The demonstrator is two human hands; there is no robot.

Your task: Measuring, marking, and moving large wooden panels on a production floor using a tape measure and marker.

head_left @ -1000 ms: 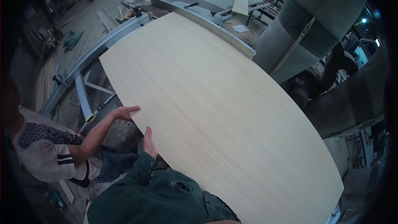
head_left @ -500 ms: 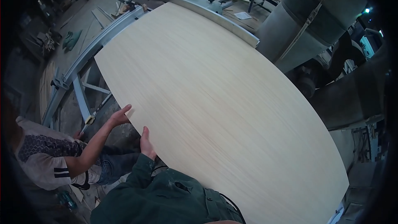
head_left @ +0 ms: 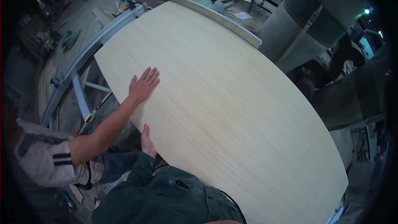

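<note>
A large sheet of pale wood-grained board (head_left: pixel 224 99) lies flat across the saw table. My left hand (head_left: pixel 148 143) grips its near left edge; the thumb rests along the rim and the fingers are hidden underneath. Just beyond it, a co-worker's hand (head_left: pixel 144 85) lies flat on the board, fingers stretched out. That person's arm comes from the left, out of a light short sleeve (head_left: pixel 52 159). My right hand does not show. My dark green jacket (head_left: pixel 166 195) is close against the board's near edge.
A metal fence (head_left: pixel 224 18) runs along the board's far edge, and a sliding rail (head_left: pixel 103 33) along its far left end. A thick grey duct (head_left: pixel 302 20) rises at the far right. A green cloth (head_left: pixel 71 39) lies on the floor at left.
The co-worker's hand has left the board's edge and moved up and inward onto its top face. My left hand keeps its hold, and the board looks still.
</note>
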